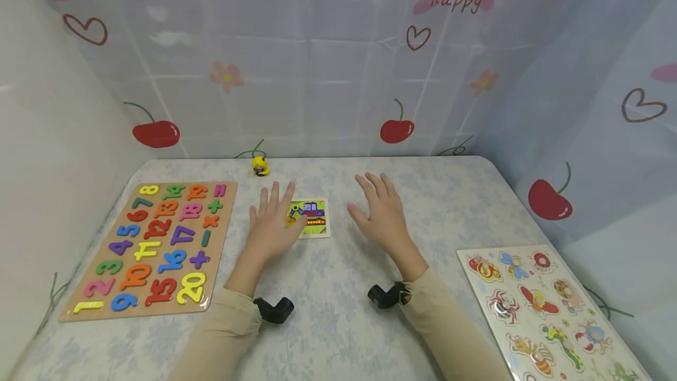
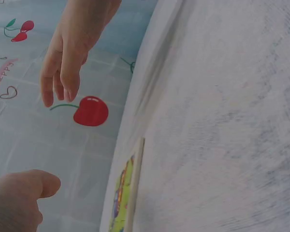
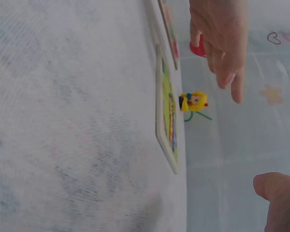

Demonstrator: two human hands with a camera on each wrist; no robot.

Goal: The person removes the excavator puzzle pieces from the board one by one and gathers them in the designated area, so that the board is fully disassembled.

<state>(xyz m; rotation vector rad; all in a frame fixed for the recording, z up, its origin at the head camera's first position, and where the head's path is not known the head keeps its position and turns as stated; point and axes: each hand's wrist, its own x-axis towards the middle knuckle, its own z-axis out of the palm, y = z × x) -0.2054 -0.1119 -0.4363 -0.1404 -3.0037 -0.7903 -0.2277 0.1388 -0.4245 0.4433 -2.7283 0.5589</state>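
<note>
A small square picture puzzle [image 1: 317,216] with a blue and purple digger on a green ground lies flat on the table. My left hand [image 1: 271,227] hovers over its left side, fingers spread and nearly straight, covering part of the picture. To the right of the puzzle, my right hand [image 1: 383,213] is held in the air with relaxed, parted fingers. Both wrist views show the hands apart from the puzzle [image 3: 167,116] and the tabletop, and neither holds anything. In the left wrist view the puzzle [image 2: 123,195] appears edge-on below the right hand [image 2: 77,48].
On the left lies a wooden number board [image 1: 224,240] with colourful digits and signs. A little yellow-haired figurine [image 1: 260,166] stands at the table's back edge. An insect picture board [image 1: 478,287] sits at the right front. A cherry-printed curtain [image 1: 328,63] hangs behind the table [image 1: 328,322].
</note>
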